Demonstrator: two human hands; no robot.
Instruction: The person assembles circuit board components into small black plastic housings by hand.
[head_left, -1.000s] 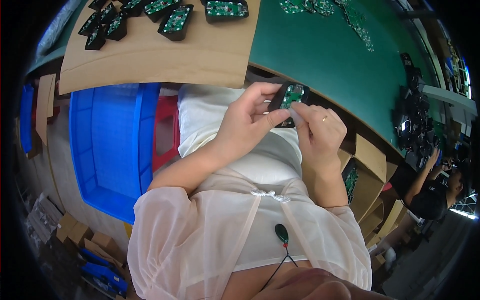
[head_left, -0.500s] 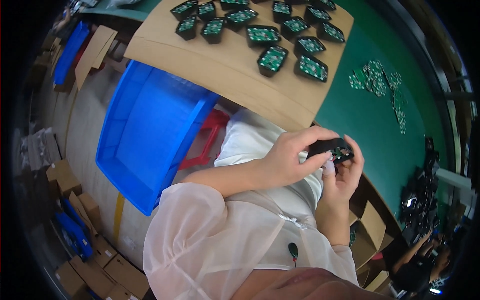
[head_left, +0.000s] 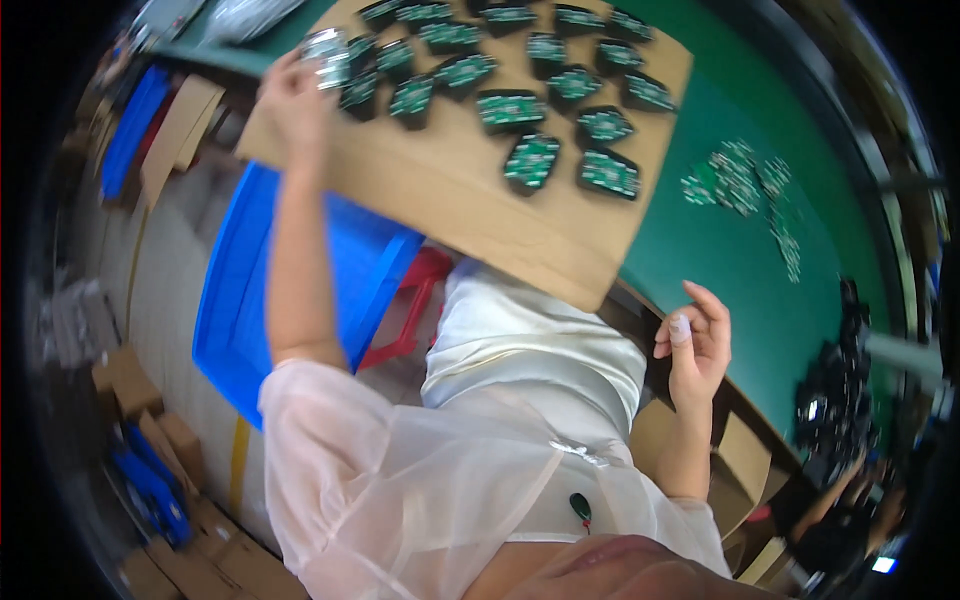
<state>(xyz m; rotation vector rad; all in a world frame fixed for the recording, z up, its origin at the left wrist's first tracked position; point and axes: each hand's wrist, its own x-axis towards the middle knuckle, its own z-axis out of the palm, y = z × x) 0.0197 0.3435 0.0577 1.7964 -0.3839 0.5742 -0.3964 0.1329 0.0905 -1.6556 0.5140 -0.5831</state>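
My left hand (head_left: 298, 105) reaches to the far left corner of the cardboard sheet (head_left: 420, 185). Its fingers close round a small housing (head_left: 328, 58) whose circuit board shines with glare. Beside it stand several black housings, each with a green circuit board on top; a near one (head_left: 532, 163) and another (head_left: 608, 173) lie toward the right. Over the table's front edge, my right hand (head_left: 697, 345) is open and holds nothing, its fingers loosely bent and apart. A white wrap covers one of its digits.
Loose green circuit boards (head_left: 735, 180) lie on the green table (head_left: 665, 235). Black parts (head_left: 835, 390) are heaped at the right. A blue bin (head_left: 235, 300) and red stool (head_left: 410, 315) stand below the cardboard, with boxes (head_left: 170, 400) at left. A co-worker's arm (head_left: 835, 505) shows lower right.
My left hand has carried the black housing from in front of me to the cardboard's far left. My right hand has let go of it and stayed near the table edge.
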